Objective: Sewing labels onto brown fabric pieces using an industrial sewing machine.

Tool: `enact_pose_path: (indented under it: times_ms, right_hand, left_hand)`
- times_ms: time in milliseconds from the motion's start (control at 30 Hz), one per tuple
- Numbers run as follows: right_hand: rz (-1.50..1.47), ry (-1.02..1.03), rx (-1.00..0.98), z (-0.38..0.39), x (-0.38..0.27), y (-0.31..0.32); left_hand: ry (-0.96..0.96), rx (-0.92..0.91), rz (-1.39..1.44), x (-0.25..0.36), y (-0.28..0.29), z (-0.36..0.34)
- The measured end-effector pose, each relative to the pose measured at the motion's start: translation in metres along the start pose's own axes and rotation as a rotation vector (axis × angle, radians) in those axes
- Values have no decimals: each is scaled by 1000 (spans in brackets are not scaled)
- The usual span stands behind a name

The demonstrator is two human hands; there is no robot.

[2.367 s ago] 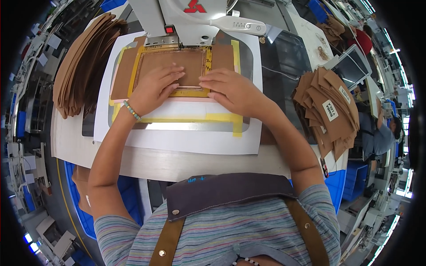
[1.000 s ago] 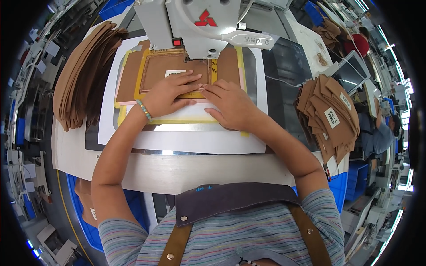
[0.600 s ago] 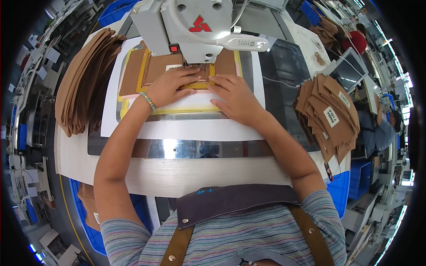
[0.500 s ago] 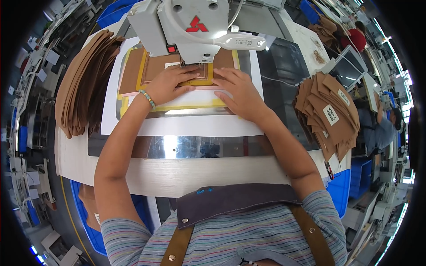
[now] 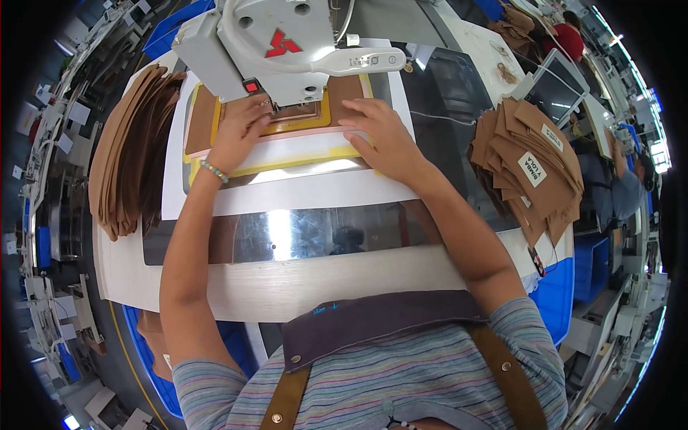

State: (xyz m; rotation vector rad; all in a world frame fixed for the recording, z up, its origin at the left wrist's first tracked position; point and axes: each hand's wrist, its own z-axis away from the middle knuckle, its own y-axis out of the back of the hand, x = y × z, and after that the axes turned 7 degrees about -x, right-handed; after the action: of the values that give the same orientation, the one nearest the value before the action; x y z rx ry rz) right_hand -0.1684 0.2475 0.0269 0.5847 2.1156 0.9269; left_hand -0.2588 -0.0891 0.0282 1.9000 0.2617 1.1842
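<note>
A yellow line (image 5: 130, 357) runs along the grey floor (image 5: 117, 367).

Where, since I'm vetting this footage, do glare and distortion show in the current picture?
Head view: white glare streaks the glossy panel; head view: the front edge of the table appears bowed, and the picture's corners are black.

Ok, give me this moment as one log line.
left fingers: open, at yellow frame | right fingers: open, over brown panel, right of frame | machine head: above frame | brown stacks: both sides
</note>
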Motion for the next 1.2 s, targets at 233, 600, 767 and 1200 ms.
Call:
enact_pose_path:
  times_ms: [233,600,767,1200]
  right_hand:
    - [62,15,-99,-2,-7,12]
    - [163,-33,-251,21,22,81]
    - [-6,-61,-405,2,-3,67]
    - [6,39,-390,-34,-37,-12]
  left_hand:
    - [372,268,-570,-101,65,43]
    - [394,226,-157,-108,72,61]
    - [427,166,187,-95,86,63]
    - [160,153,158,-61,-2,17]
